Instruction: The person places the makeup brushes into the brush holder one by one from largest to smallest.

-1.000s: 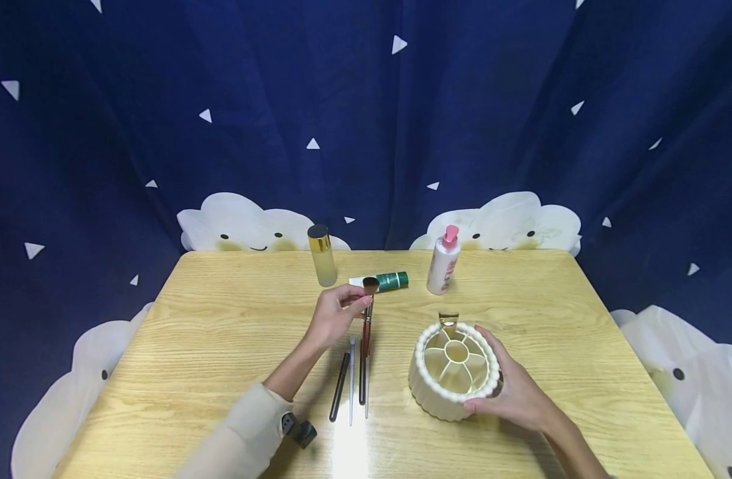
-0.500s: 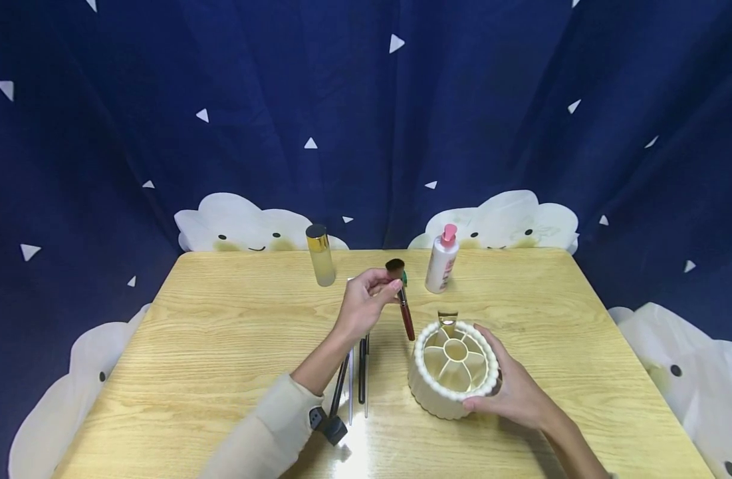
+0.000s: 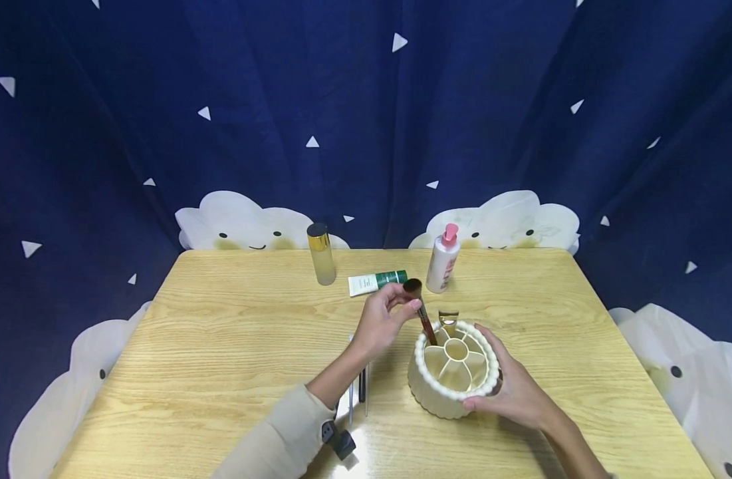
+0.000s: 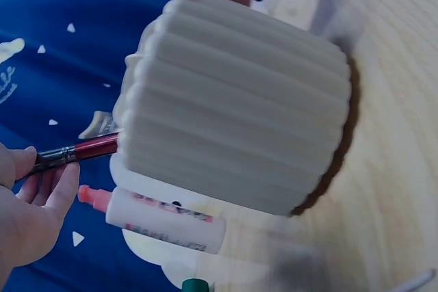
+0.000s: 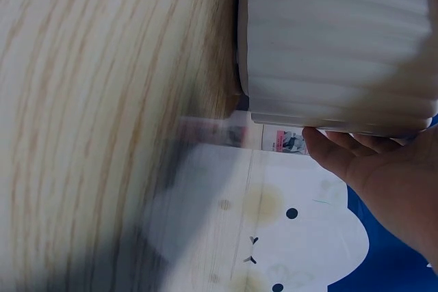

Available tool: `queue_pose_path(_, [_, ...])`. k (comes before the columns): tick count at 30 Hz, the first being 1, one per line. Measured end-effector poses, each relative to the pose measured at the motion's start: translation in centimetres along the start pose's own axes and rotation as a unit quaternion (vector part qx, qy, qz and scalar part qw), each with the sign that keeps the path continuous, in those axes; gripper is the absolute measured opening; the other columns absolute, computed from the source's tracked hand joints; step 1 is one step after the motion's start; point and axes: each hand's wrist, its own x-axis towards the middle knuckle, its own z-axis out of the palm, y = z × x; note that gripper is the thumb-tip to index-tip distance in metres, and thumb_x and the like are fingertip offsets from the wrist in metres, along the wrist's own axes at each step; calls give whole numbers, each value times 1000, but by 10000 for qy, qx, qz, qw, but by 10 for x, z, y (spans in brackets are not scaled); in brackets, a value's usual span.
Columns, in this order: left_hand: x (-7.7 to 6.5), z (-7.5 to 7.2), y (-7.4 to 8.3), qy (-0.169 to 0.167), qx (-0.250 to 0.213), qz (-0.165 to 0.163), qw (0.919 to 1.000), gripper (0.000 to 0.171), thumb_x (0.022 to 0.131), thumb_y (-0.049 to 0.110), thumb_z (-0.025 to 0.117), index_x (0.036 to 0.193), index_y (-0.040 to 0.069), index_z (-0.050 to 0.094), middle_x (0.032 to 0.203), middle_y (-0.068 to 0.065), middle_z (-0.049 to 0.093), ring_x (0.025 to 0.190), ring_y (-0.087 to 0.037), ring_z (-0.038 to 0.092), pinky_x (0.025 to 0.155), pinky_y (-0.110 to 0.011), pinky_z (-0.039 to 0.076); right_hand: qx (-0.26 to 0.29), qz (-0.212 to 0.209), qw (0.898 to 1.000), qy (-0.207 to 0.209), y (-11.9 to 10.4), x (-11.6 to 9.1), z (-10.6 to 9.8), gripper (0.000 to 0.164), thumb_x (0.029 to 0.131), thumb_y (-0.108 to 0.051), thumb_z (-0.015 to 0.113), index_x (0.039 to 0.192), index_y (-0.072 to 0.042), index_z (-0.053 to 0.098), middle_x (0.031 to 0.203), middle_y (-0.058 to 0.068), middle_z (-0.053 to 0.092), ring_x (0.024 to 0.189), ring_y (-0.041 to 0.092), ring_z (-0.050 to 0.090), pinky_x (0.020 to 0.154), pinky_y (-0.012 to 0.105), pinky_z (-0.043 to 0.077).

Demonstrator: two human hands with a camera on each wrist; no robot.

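Observation:
My left hand (image 3: pixel 388 322) pinches a makeup brush (image 3: pixel 427 326) with dark bristles and a red handle near its metal ferrule. The bristles point up, and the handle's lower end dips into a rear-left compartment of the cream round organizer (image 3: pixel 425 386). In the left wrist view the brush (image 4: pixel 96 146) passes behind the organizer's beaded rim. My right hand (image 3: pixel 509 386) grips the organizer's right side, thumb in front and fingers behind. A second brush with a gold ferrule (image 3: pixel 448 318) stands in a back compartment.
Several thin brushes (image 3: pixel 362 386) lie on the table, partly hidden by my left forearm. Behind stand a gold-capped bottle (image 3: pixel 322 259) and a white pump bottle (image 3: pixel 442 265) with a pink top. A green-and-white tube (image 3: pixel 366 284) lies between them.
My left hand has lifted the red-handled brush off the table and carried it right, then lowered its handle end into the organizer. My right hand has stayed on the organizer.

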Motion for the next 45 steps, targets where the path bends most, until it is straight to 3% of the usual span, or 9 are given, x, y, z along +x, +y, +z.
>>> queue_pose_path(4, [-6, 3, -6, -138, 360, -52, 9992, 26, 89, 10, 64, 111, -3, 58, 108, -19, 65, 103, -26, 64, 86, -23, 54, -73, 40, 10000, -7, -1, -1, 0, 126, 53, -31, 92, 152, -21, 14, 145, 9, 42, 121, 23, 50, 100, 50, 38])
queue_pose_path(8, [-10, 5, -13, -256, 700, 11, 9972, 24, 87, 13, 68, 106, 0, 62, 103, -14, 68, 98, -23, 67, 86, -22, 53, 82, -29, 10000, -22, -1, -1, 0, 127, 53, -29, 92, 152, -25, 13, 145, 13, 42, 121, 30, 49, 99, 59, 36])
queue_pose_path(15, [-15, 8, -23, -290, 1775, 367, 9830, 19, 85, 21, 70, 100, 10, 66, 97, -4, 71, 94, -15, 63, 82, -24, 51, 181, -79, 9998, -57, -1, -1, 0, 127, 53, -28, 92, 152, -24, 12, 145, 16, 42, 120, 36, 49, 99, 63, 35])
queue_pose_path(17, [-16, 9, -26, -323, 1892, 391, 9806, 20, 84, 21, 70, 100, 10, 67, 98, -3, 70, 95, -15, 63, 81, -25, 50, 193, -88, 9998, -60, -1, -1, 0, 127, 53, -28, 92, 152, -24, 12, 144, 16, 42, 120, 35, 50, 98, 62, 36])
queue_pose_path(24, [-20, 11, -35, -482, 2177, 446, 9738, 23, 84, 22, 70, 103, 9, 67, 112, -4, 62, 105, -19, 58, 81, -26, 51, -3, 12, 10000, -68, -2, -1, 0, 127, 54, -29, 92, 152, -28, 11, 144, 11, 43, 119, 24, 52, 99, 42, 42])
queue_pose_path(29, [-20, 8, -32, -719, 2227, 302, 9718, 25, 86, 23, 69, 107, 9, 67, 113, -3, 59, 106, -20, 57, 82, -26, 50, 38, -25, 10000, -67, -1, -1, 0, 127, 54, -28, 91, 152, -28, 11, 145, 13, 42, 119, 26, 51, 99, 49, 41])
queue_pose_path(35, [-19, -3, -29, -980, 2237, 231, 9695, 25, 89, 25, 65, 111, 14, 66, 114, -1, 61, 107, -18, 57, 81, -23, 50, 2, -60, 10000, -51, -1, -2, 0, 126, 54, -28, 91, 152, -26, 12, 144, 12, 43, 118, 17, 51, 98, 42, 42])
queue_pose_path(41, [-16, -28, -30, -670, 1988, 227, 9775, 25, 91, 20, 62, 113, 9, 65, 107, -4, 67, 101, -18, 60, 79, -24, 50, 206, -113, 9997, -80, -2, -2, 0, 127, 54, -27, 91, 152, -24, 12, 145, 19, 40, 121, 36, 49, 98, 63, 37])
queue_pose_path(45, [-16, -50, -32, -400, 1980, 113, 9793, 25, 90, 18, 63, 112, 5, 64, 101, -5, 68, 95, -17, 61, 78, -26, 52, 264, -81, 9996, -77, -2, -2, 0, 127, 54, -26, 91, 152, -26, 11, 145, 20, 40, 121, 41, 47, 98, 68, 34])
